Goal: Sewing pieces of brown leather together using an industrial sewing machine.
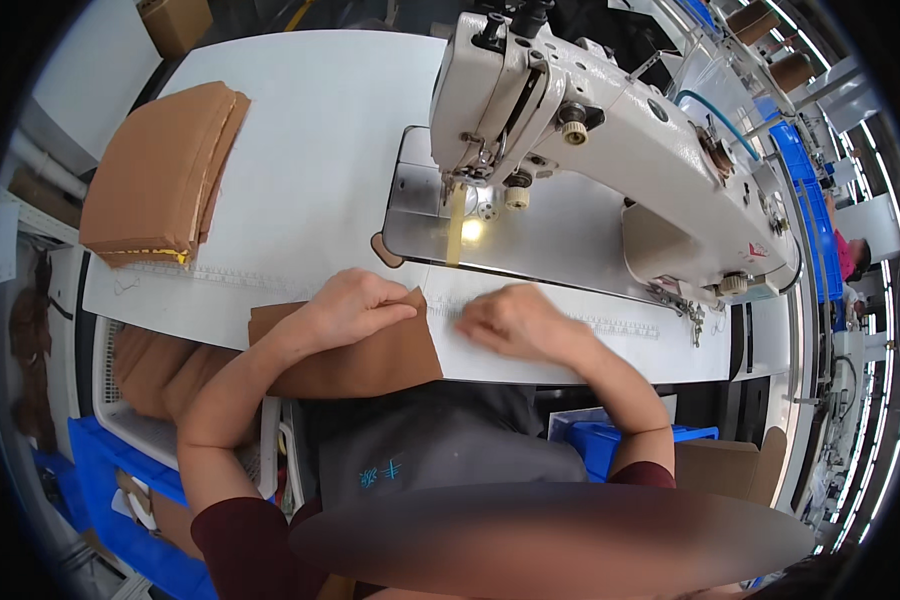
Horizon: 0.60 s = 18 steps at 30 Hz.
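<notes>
My left hand [355, 308] pinches the upper right corner of a brown fabric piece [365, 362]. The piece lies at the table's near edge and partly hangs over it towards my lap. Just right of the fabric is my right hand [515, 318], apart from it above the white table. Its fingers look curled but are smeared by motion, so I cannot tell whether they hold anything. Beyond both hands stands a white sewing machine [610, 120]. Its lamp lights the metal bed [560, 225] near the needle, where a yellow strip [456, 225] lies.
A stack of brown fabric pieces [160, 165] sits at the table's far left. Printed rulers [610, 325] run along the white table [310, 120]. Below the left edge, a white basket [110, 385] holds more brown fabric above a blue crate [95, 460]. A blue bin [595, 445] is under the table, right.
</notes>
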Tool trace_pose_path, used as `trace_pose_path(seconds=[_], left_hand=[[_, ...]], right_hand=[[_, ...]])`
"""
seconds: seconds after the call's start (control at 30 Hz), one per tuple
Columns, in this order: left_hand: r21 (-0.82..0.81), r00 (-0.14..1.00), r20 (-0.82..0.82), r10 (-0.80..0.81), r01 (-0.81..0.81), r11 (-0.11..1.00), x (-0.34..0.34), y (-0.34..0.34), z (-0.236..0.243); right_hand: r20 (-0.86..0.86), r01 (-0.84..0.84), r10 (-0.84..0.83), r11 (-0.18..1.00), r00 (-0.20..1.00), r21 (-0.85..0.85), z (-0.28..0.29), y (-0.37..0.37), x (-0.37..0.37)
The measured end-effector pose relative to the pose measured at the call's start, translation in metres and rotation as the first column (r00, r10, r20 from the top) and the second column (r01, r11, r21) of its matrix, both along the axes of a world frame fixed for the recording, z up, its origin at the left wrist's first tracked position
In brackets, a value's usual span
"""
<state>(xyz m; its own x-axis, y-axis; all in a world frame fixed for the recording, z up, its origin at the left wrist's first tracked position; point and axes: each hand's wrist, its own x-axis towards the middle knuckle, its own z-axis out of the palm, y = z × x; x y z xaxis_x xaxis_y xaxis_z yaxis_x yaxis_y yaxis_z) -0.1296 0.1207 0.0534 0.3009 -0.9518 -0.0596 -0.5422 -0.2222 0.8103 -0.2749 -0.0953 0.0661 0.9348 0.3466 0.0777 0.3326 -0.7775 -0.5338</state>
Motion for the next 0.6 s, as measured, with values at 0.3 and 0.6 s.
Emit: trace_pose_path(seconds=[0.3, 0.6], left_hand=[[-0.158, 1.000, 0.009, -0.024, 0.025, 0.987, -0.018, -0.015, -0.026], [-0.071, 0.930, -0.362, -0.067, 0.044, 0.996, 0.025, 0.031, -0.009]], right_hand=[[-0.473, 0.489, 0.168, -0.062, 0.865, 0.870, -0.016, 0.029, 0.004], [-0.470, 0.450, -0.008, -0.274, 0.883, 0.850, -0.024, -0.050, -0.005]])
